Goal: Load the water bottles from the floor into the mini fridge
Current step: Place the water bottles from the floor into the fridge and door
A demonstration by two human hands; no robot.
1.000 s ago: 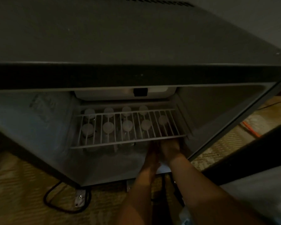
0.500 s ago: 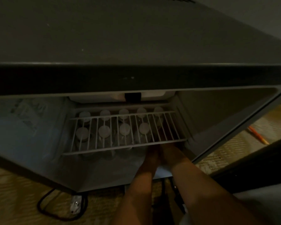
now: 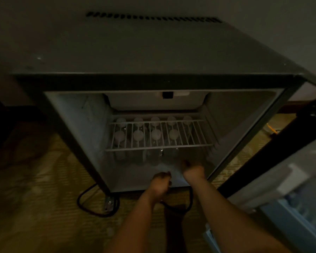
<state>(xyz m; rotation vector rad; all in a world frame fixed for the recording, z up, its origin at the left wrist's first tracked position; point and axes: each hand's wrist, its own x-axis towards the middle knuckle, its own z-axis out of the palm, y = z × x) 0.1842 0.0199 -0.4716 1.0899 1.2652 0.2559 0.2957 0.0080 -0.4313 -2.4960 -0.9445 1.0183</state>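
Observation:
The mini fridge [image 3: 77, 114] stands open on the floor in front of me. Under its white wire shelf [image 3: 159, 147], several water bottles [image 3: 156, 134] with white caps stand upright in two rows. The back row reaches further right than the front row. My left hand [image 3: 161, 181] hovers at the fridge's front lip, fingers curled in with nothing in them. My right hand [image 3: 192, 170] is just inside the lower compartment near the right wall, fingers loosely apart and empty. The picture is dim and blurred.
The fridge door [image 3: 290, 179] hangs open at the right, with its shelf facing me. A black power cable [image 3: 84, 207] loops on the woven floor mat below the fridge's front left corner. An orange object [image 3: 271, 127] lies on the floor beyond the door.
Both hands have drawn back from under the shelf toward the front edge. The front-right bottle now stands in the back row. My view has pulled back and up.

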